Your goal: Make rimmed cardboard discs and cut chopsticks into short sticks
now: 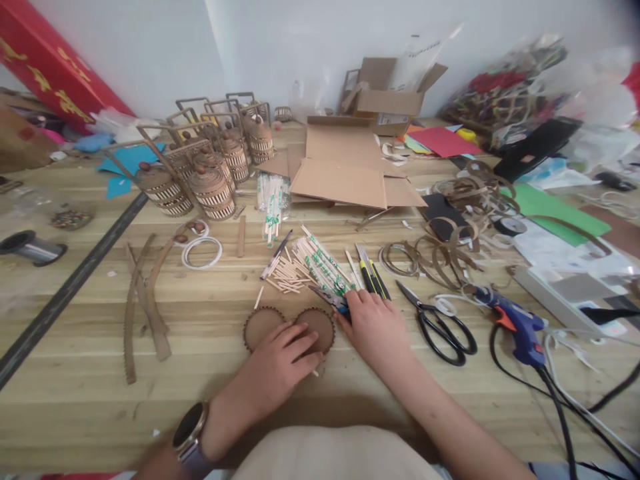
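Observation:
My left hand (280, 363) lies with its fingers stretched out over two round cardboard discs, the left disc (260, 325) and the right disc (323, 328), both with notched rims. My right hand (375, 327) has its fingers closed on the pliers (327, 297), whose jaws point left and whose blue handles are mostly under the hand. Just beyond the hands are a pile of short cut sticks (289, 275), wrapped chopsticks (320, 261) with green print, and a pen (277, 253). A yellow-and-black utility knife (370, 272) lies right beside the right fingertips.
Black-handled scissors (440, 327) and a blue glue gun (520, 327) with cables lie to the right, near curled brown strips (450, 233). Small lidded baskets (213, 190) stand at back left; a flattened cardboard box (340, 173) lies behind. Curved strips (145, 300) lie left.

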The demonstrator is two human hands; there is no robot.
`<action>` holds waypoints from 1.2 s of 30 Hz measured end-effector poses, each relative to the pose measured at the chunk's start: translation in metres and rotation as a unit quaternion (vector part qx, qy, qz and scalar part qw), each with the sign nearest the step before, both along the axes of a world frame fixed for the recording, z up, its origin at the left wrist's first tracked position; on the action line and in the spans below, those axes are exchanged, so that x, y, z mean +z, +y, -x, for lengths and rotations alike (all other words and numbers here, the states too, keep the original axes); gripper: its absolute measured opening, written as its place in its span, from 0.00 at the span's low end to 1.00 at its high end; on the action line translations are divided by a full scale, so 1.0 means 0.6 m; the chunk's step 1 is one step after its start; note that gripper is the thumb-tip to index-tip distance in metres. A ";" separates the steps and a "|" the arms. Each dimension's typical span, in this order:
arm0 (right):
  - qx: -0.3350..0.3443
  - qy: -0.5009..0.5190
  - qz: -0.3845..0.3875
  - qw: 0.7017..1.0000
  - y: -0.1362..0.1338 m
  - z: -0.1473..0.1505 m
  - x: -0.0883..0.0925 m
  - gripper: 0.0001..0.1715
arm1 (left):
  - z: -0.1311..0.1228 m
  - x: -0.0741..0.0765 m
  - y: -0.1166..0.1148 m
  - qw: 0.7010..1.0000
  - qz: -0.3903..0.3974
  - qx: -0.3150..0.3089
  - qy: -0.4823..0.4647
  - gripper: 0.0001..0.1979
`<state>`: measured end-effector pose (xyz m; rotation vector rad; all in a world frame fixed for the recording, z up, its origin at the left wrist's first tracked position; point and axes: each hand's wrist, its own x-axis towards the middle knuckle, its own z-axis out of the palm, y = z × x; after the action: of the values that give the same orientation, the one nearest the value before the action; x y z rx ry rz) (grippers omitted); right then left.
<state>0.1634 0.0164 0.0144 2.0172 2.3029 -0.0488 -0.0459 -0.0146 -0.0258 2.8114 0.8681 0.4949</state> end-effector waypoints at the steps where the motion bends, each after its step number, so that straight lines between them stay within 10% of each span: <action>1: 0.000 -0.003 0.004 1.000 0.002 0.002 0.000 0.08 | -0.003 0.004 -0.002 1.000 0.012 -0.005 -0.004 0.12; 7: 0.003 -0.011 0.016 1.000 0.004 0.001 0.001 0.06 | -0.011 0.016 -0.004 0.997 0.057 -0.013 -0.044 0.14; 15: -0.048 0.142 0.078 0.986 0.001 -0.037 0.013 0.04 | -0.002 0.035 0.008 0.947 0.191 0.182 -0.183 0.14; 18: -0.060 0.260 0.096 0.959 -0.011 -0.055 0.023 0.10 | -0.012 0.051 0.014 0.847 0.364 0.271 -0.277 0.15; 23: -0.051 0.452 0.152 0.878 -0.053 -0.056 0.039 0.14 | -0.054 0.062 0.029 0.548 0.578 0.335 -0.504 0.21; 26: -0.057 0.492 0.194 0.847 -0.081 -0.042 0.035 0.12 | -0.077 0.064 0.032 0.477 0.592 0.329 -0.561 0.24; 29: -0.049 0.483 0.226 0.845 -0.098 -0.031 0.024 0.10 | -0.075 0.072 0.038 0.564 0.563 0.312 -0.518 0.22; 33: -0.030 0.481 0.235 0.844 -0.107 -0.032 0.017 0.10 | -0.032 0.088 0.082 0.847 0.344 0.341 -0.218 0.22; 36: -0.040 0.492 0.215 0.842 -0.106 -0.034 0.017 0.10 | 0.001 0.090 0.133 0.886 0.143 0.436 0.065 0.18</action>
<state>0.1838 -0.0471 0.0243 2.0487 2.2438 -1.8056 -0.0465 0.0652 0.0280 2.0686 2.0409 0.2305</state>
